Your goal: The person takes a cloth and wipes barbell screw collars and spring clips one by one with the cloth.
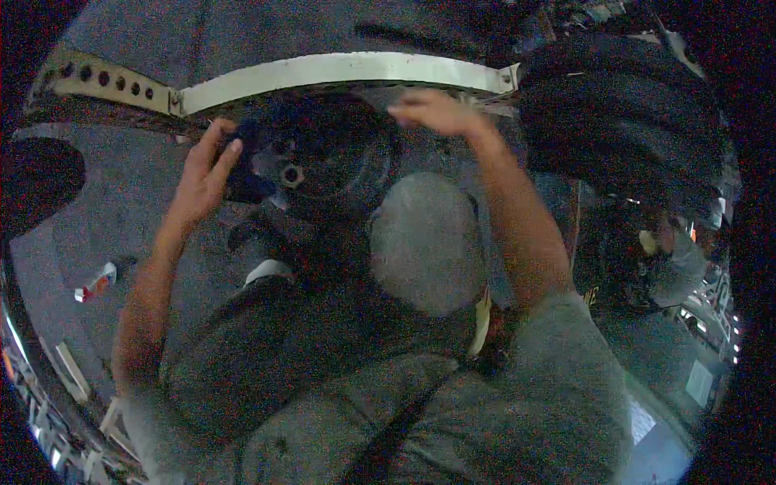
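Note:
On the left, my left hand [206, 174] has its thumb and fingers around a dark blue object [250, 162], too dim to name. Beside that object is a round dark wheel-like part [368, 166] with a metal ring [292, 175] near its left side. My right hand [436, 113] is at the upper right of the wheel-like part, its fingers pointing left and smeared by motion. Whether it holds anything cannot be made out.
A pale curved beam [323, 73] crosses above both hands, joined to a perforated bar [109, 81] at left. A large dark tire [622, 113] stands at right. A red and white item [95, 283] lies on the floor at left.

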### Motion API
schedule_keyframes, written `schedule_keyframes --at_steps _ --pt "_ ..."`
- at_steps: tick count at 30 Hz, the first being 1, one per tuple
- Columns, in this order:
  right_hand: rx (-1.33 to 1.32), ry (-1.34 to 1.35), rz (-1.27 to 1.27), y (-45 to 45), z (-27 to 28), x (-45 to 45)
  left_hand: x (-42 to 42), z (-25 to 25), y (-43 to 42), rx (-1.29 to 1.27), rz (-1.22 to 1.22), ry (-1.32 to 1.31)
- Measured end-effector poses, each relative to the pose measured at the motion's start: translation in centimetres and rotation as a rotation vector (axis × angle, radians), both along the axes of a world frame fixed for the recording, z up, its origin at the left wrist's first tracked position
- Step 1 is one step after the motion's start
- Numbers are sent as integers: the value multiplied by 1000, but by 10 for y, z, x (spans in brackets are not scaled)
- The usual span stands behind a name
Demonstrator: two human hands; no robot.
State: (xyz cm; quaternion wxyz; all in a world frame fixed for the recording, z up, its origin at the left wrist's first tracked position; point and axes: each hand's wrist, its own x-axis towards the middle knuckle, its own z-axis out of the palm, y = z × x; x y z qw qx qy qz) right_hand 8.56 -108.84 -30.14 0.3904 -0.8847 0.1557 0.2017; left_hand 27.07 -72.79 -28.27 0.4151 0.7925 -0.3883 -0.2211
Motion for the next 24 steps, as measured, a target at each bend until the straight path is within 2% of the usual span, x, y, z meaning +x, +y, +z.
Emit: schedule_keyframes --at_steps 2,4,6,7,8,10,11,14,15,18,22,24 --pt "105 203 -273 -50 -86 -47 -3 12 2 66 -53 -72" --pt "-27 224 -543 -81 -157 -105 1 15 7 225 -107 -128" --pt "-456 74 -534 -89 -210 -154 1 8 14 162 -82 -373" --pt "-512 82 -514 -87 -226 -169 -1 5 18 135 -68 -490" --pt "-568 89 -493 -86 -240 -181 -3 12 17 188 -28 -442" --pt "-672 83 -493 -85 -247 -186 -6 34 3 290 47 -344" --pt "-722 70 -516 -74 -248 -181 2 36 9 293 22 -387" --pt "-794 131 -475 -61 -249 -160 11 25 26 208 150 -294" --pt "-804 170 -445 -59 -249 -156 9 40 24 165 139 -64" --pt "-918 50 -382 -63 -273 -157 10 41 30 91 311 158" --pt "-793 218 -374 -75 -281 -152 15 41 37 173 297 294" --pt "-716 361 -377 -60 -249 -140 9 27 46 227 376 280"
